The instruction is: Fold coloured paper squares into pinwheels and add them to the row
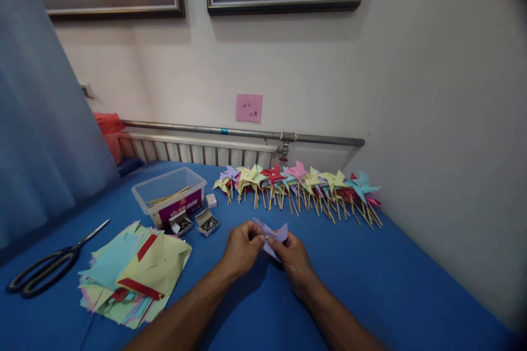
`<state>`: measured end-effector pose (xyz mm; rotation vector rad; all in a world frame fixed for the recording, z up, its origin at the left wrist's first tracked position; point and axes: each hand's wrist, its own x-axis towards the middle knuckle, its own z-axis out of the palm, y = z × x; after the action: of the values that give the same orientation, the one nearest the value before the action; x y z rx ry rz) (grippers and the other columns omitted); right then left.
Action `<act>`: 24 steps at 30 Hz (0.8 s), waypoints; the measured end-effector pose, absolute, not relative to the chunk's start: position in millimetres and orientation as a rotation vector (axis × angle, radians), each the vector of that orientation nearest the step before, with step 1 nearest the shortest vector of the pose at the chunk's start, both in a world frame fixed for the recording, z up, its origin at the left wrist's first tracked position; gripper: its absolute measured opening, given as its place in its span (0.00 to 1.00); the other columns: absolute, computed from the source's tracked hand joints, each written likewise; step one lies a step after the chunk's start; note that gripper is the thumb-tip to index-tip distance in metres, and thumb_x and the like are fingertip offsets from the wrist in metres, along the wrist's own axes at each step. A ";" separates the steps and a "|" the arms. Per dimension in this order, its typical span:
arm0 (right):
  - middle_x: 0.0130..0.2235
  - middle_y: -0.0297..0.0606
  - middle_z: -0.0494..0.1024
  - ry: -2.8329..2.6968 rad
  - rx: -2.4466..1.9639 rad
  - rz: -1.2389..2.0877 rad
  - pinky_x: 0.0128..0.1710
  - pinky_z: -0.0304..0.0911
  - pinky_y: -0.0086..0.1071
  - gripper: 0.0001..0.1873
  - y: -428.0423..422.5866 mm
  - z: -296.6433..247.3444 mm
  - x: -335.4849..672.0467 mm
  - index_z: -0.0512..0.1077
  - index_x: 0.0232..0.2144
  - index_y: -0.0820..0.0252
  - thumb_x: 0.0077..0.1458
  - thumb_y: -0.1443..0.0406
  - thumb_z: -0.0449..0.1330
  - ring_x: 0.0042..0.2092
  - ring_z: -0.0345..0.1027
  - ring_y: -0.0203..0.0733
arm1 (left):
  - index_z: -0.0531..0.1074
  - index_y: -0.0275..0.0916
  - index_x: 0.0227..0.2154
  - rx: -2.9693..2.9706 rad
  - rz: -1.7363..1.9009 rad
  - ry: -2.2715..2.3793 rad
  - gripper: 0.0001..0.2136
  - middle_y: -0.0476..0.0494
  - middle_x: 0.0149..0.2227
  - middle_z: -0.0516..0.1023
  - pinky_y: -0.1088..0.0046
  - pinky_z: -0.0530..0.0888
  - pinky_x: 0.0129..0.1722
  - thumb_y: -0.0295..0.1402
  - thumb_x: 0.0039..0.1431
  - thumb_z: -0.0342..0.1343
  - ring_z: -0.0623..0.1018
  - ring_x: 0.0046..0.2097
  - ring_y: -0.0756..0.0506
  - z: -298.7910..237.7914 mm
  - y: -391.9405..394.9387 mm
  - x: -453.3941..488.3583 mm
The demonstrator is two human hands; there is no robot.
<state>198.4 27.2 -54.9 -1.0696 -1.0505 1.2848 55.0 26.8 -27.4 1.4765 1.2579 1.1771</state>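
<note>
A purple paper pinwheel (280,233) is held between my two hands just above the blue table. My left hand (244,247) pinches its left side, thumb close to the small shiny pin (267,237) at the centre. From the right, my right hand (295,261) grips the lower right blades, its thumb also near the pin. The fingers behind the paper are hidden, and I see no stick on this pinwheel. Left of my hands stand two small open boxes; the nearer box (208,223) holds shiny metal pins, the other box (181,225) similar bits.
Finished pinwheels on sticks (296,184) lie in a row along the back. A clear plastic tub (142,197) holds thin sticks. Cut paper sheets (132,274) are piled at left beside black-handled scissors (61,260). A radiator (197,148) and pipe run along the wall behind the blue table (395,285).
</note>
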 end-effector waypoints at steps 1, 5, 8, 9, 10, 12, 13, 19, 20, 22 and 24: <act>0.27 0.31 0.76 -1.042 -1.062 1.290 0.31 0.60 0.30 0.19 27.5 -55.1 198.3 0.75 0.33 0.62 0.40 0.56 0.71 0.28 0.66 0.37 | 0.68 0.37 0.24 1.468 1.183 1.262 0.03 0.54 0.22 0.67 0.77 0.60 0.27 0.30 0.51 0.55 0.65 0.25 0.52 -26.6 26.7 54.7; 0.28 0.33 0.78 -1.008 -1.029 1.318 0.33 0.62 0.31 0.21 28.1 -56.6 198.2 0.75 0.33 0.62 0.41 0.55 0.72 0.29 0.68 0.38 | 0.68 0.37 0.24 1.406 1.234 1.295 0.04 0.53 0.22 0.68 0.76 0.62 0.28 0.31 0.52 0.54 0.66 0.25 0.52 -23.4 27.0 52.7; 0.30 0.35 0.79 -1.004 -1.026 1.330 0.35 0.64 0.33 0.22 28.8 -58.8 198.8 0.75 0.35 0.62 0.41 0.54 0.72 0.31 0.70 0.40 | 0.68 0.37 0.24 1.309 1.297 1.305 0.06 0.52 0.22 0.69 0.76 0.63 0.29 0.34 0.53 0.54 0.67 0.26 0.51 -22.2 28.7 51.0; 0.30 0.35 0.80 -1.006 -1.031 1.333 0.35 0.64 0.33 0.23 29.2 -59.8 199.0 0.75 0.36 0.61 0.41 0.54 0.72 0.31 0.70 0.40 | 0.68 0.37 0.24 1.270 1.305 1.301 0.07 0.52 0.22 0.69 0.76 0.63 0.28 0.35 0.53 0.54 0.67 0.25 0.51 -22.4 29.4 50.7; 0.30 0.35 0.80 -1.005 -1.035 1.334 0.35 0.64 0.33 0.23 29.8 -60.7 199.2 0.75 0.36 0.61 0.41 0.53 0.72 0.31 0.70 0.40 | 0.68 0.37 0.24 1.230 1.301 1.293 0.08 0.52 0.22 0.68 0.76 0.62 0.27 0.37 0.53 0.55 0.66 0.25 0.51 -22.8 30.2 50.6; 0.30 0.35 0.79 -1.007 -1.041 1.336 0.34 0.64 0.33 0.24 31.0 -62.4 199.6 0.75 0.36 0.61 0.41 0.52 0.72 0.30 0.70 0.40 | 0.67 0.37 0.23 1.155 1.257 1.276 0.11 0.53 0.20 0.67 0.76 0.60 0.25 0.39 0.52 0.56 0.64 0.23 0.52 -24.2 31.6 51.3; 0.30 0.35 0.79 -1.009 -1.040 1.334 0.34 0.64 0.33 0.24 31.5 -63.0 199.8 0.75 0.36 0.61 0.41 0.51 0.72 0.30 0.70 0.40 | 0.67 0.37 0.22 1.125 1.228 1.265 0.11 0.54 0.19 0.66 0.76 0.59 0.23 0.40 0.52 0.57 0.63 0.22 0.52 -25.0 32.1 51.9; 0.29 0.34 0.78 -1.011 -1.007 1.346 0.32 0.63 0.32 0.24 31.6 -62.8 199.9 0.75 0.35 0.61 0.40 0.51 0.72 0.29 0.68 0.39 | 0.68 0.37 0.22 1.124 1.150 1.235 0.07 0.52 0.17 0.68 0.76 0.58 0.21 0.35 0.47 0.58 0.63 0.20 0.53 -28.2 32.9 55.5; 0.29 0.34 0.78 -1.005 -0.996 1.355 0.32 0.63 0.32 0.24 31.3 -62.4 199.9 0.75 0.35 0.61 0.41 0.51 0.73 0.29 0.68 0.39 | 0.68 0.37 0.22 1.130 1.147 1.244 0.07 0.52 0.17 0.68 0.76 0.58 0.21 0.34 0.47 0.58 0.63 0.20 0.53 -28.2 32.7 55.6; 0.30 0.34 0.79 -0.997 -0.982 1.370 0.33 0.63 0.31 0.23 30.4 -61.5 199.9 0.76 0.35 0.60 0.40 0.53 0.73 0.30 0.68 0.38 | 0.69 0.36 0.23 1.131 1.145 1.256 0.06 0.53 0.17 0.68 0.76 0.59 0.21 0.33 0.46 0.59 0.63 0.20 0.53 -28.2 32.1 55.5; 0.30 0.34 0.79 -0.997 -0.978 1.376 0.34 0.63 0.32 0.22 29.5 -60.3 200.0 0.76 0.35 0.60 0.40 0.55 0.74 0.30 0.68 0.38 | 0.69 0.37 0.23 1.127 1.143 1.243 0.06 0.53 0.17 0.68 0.77 0.59 0.21 0.33 0.45 0.60 0.63 0.19 0.53 -28.6 31.4 55.5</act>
<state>200.0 29.5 -60.3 -0.9783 -0.9972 1.3759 55.5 31.4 -28.6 1.1267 1.2432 1.1431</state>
